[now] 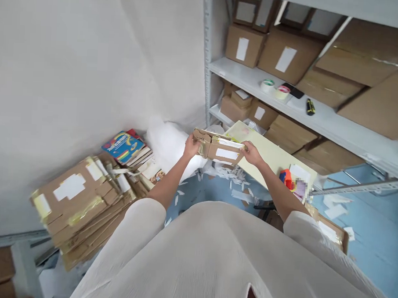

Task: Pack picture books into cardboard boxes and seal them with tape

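Held up between both hands is a flattened cardboard box [227,149] with white labels and strips of yellowish tape. My left hand [191,146] grips its left end, where the flaps look creased and torn. On the opposite end my right hand [250,152] has its fingers closed over the upper right corner. Just beyond and to the right of the box lies a pale yellow tabletop [268,152], partly hidden by the box and my right forearm. Below the box, white paper scraps [231,172] are strewn over the blue floor.
A stack of flattened cartons [81,205] stands at left, with a blue printed book [124,146] behind it. A white bag [169,143] rests by the wall. The metal shelf [248,76] at right carries cartons, tape rolls [282,92] and a black-and-yellow cutter [310,107].
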The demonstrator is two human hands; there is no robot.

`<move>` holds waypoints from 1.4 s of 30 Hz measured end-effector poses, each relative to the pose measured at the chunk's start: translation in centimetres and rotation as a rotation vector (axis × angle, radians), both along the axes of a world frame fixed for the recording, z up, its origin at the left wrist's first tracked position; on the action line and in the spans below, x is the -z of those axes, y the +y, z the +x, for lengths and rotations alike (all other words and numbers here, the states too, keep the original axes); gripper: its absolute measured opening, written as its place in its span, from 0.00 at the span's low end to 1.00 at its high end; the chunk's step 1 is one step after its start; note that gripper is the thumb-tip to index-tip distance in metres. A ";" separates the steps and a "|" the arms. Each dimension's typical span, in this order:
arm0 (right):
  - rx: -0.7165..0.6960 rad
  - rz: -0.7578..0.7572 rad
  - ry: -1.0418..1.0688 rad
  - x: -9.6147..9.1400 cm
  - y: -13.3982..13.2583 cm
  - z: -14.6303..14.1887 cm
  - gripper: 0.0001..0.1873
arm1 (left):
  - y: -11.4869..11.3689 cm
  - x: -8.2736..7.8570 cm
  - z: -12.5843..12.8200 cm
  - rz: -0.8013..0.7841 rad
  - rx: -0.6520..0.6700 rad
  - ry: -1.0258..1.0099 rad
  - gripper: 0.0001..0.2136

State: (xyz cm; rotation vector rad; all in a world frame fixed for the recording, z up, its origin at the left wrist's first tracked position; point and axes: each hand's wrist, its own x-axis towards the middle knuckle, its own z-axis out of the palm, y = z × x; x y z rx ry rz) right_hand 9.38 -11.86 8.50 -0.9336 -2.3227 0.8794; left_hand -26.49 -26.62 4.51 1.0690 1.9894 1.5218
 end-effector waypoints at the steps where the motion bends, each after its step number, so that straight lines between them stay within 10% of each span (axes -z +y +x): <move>1: 0.042 -0.012 0.006 0.3 0.4 1.9 0.21 | 1.4 0.2 1.8 -0.003 0.044 -0.034 0.24; 8: 0.379 -0.110 -0.019 2.5 0.8 12.3 0.19 | 9.8 2.1 11.9 -0.066 0.340 -0.245 0.31; 18: 0.630 -0.106 0.060 5.0 0.4 19.1 0.30 | 18.2 4.4 19.2 -0.157 0.565 -0.241 0.22; 30: 0.823 -0.044 0.054 7.2 4.5 18.2 0.35 | 30.7 6.1 22.5 -0.207 0.873 -0.157 0.25; 42: 1.000 -0.176 0.093 7.7 5.5 15.0 0.29 | 33.1 6.0 21.9 -0.225 0.961 -0.045 0.11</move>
